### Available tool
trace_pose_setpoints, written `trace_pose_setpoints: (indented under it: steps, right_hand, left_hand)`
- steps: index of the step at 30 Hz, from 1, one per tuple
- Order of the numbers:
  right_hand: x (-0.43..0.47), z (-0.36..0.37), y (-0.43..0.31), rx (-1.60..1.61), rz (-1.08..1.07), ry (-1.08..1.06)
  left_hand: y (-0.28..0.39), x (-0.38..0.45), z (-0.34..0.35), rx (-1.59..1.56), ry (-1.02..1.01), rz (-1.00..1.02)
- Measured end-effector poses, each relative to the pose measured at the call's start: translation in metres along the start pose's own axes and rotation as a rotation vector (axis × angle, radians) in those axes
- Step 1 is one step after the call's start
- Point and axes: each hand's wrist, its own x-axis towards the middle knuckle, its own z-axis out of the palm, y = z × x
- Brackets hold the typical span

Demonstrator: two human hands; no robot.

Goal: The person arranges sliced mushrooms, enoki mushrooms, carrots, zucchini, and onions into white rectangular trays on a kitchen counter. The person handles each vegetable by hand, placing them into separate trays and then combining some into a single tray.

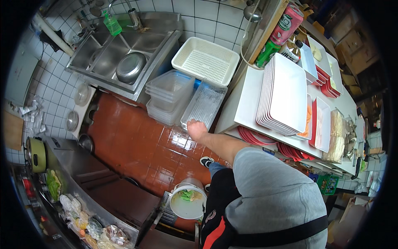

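My right hand [196,129] is closed around the near end of a clear plastic container [204,102] with a ridged surface. Beside it, on the left, stands a stack of clear plastic bins [169,93]. A white perforated plastic basket [205,59] sits just beyond the container. My bare forearm reaches out from a grey short sleeve. My left hand is out of view.
A steel double sink [107,67] holds an upturned metal bowl [131,67]. To the right, a white counter [245,99] carries stacked white trays [284,90]. Near my feet, a white bucket [188,210] contains green scraps. The red tiled floor [133,133] looks wet.
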Motion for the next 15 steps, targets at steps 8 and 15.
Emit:
trace_pose_setpoints:
  steps: [8, 15]
  right_hand:
    - [-0.008, 0.001, -0.012, 0.053, 0.004, -0.068]
    - [-0.003, 0.015, -0.009, 0.067, 0.043, -0.015]
  left_hand:
    - [0.026, -0.005, 0.001, 0.038, -0.013, 0.001]
    - [0.029, -0.014, -0.001, 0.045, 0.001, 0.006]
